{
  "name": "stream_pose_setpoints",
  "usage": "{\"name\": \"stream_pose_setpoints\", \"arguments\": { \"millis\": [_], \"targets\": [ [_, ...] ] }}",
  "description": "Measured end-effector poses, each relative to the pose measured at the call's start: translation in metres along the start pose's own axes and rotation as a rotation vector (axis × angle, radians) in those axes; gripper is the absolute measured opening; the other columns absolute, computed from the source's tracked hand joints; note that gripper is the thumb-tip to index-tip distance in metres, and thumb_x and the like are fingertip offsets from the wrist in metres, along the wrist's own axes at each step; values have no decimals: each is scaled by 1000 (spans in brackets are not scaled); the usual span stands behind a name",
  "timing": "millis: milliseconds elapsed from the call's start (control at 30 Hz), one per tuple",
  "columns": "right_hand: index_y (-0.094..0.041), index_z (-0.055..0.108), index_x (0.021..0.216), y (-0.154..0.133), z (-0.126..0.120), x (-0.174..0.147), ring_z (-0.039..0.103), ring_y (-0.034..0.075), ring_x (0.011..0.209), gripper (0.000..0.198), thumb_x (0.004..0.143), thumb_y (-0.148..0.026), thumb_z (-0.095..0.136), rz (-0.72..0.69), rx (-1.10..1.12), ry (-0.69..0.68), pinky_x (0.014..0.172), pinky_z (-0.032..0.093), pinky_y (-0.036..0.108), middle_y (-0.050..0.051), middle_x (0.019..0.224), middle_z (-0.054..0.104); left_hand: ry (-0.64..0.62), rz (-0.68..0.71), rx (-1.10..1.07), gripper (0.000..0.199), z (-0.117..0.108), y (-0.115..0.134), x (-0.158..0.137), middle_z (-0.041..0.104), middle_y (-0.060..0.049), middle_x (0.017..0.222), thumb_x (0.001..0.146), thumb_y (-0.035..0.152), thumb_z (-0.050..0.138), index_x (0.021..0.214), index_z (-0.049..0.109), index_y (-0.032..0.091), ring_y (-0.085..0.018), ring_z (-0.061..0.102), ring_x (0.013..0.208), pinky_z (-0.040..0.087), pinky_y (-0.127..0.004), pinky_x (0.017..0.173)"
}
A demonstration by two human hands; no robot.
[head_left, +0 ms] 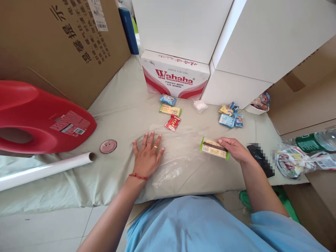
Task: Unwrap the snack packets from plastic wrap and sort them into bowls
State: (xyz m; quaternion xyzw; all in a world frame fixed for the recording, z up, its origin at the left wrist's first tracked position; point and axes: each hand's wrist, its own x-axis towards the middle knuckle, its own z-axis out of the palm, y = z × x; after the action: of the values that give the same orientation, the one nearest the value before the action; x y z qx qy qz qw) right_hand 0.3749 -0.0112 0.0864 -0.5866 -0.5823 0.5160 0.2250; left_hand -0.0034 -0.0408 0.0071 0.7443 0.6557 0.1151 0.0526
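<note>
The left hand [147,157] lies flat on the counter [119,119], with its fingers spread wide. The right hand [233,148] pinches one end of a long yellow packet [214,148] with green ends. This packet is at three o'clock from the left hand, and I can't tell if it touches the counter. The two hands are well apart.

At one o'clock from the left hand lie three more packets. The red packet [173,123] is nearest, then a yellow and green packet [170,110], then a blue packet [168,99], just beside a big white and red box [174,78]. Clear plastic [170,172] lies near the left hand at four o'clock. A round pink thing [108,146] is at ten o'clock.

At twelve o'clock from the right hand sits a pile of little packets [227,120], blue and yellow. A small pale lump [200,106] is at eleven o'clock, and a full white bowl [256,110] is at one.
</note>
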Motion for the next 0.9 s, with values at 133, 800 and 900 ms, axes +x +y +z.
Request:
{"name": "stream_pose_setpoints", "arguments": {
  "millis": [133, 800, 900],
  "targets": [
    [-20, 76, 92, -40, 19, 24, 65, 22, 86, 52, 92, -69, 57, -225, -117, 55, 80, 49, 32, 4, 91, 73, -14, 71, 21, 57, 0, 3, -6, 33, -8, 172, 107, 48, 30, 162, 40, 32, -35, 25, 161, -3, -75, 124],
    [-24, 68, 136, -13, 122, 56, 46, 34, 139, 47, 97, -52, 66, -855, -750, -86, 117, 42, 56, 15, 148, 60, -77, 83, 5, 56, 4, 1, -6, 31, -7, 171, 109, 36, 23, 164, 35, 32, -29, 31, 159, 0, -75, 125],
    [-28, 67, 137, 4, 119, 24, 44, 33, 147, 46, 98, -53, 66, -908, -780, -227, 125, 33, 60, 11, 152, 59, -78, 86, 2, 56, 4, 1, -6, 31, -7, 171, 108, 35, 25, 164, 36, 31, -30, 31, 159, 0, -75, 125]
  ]
}}
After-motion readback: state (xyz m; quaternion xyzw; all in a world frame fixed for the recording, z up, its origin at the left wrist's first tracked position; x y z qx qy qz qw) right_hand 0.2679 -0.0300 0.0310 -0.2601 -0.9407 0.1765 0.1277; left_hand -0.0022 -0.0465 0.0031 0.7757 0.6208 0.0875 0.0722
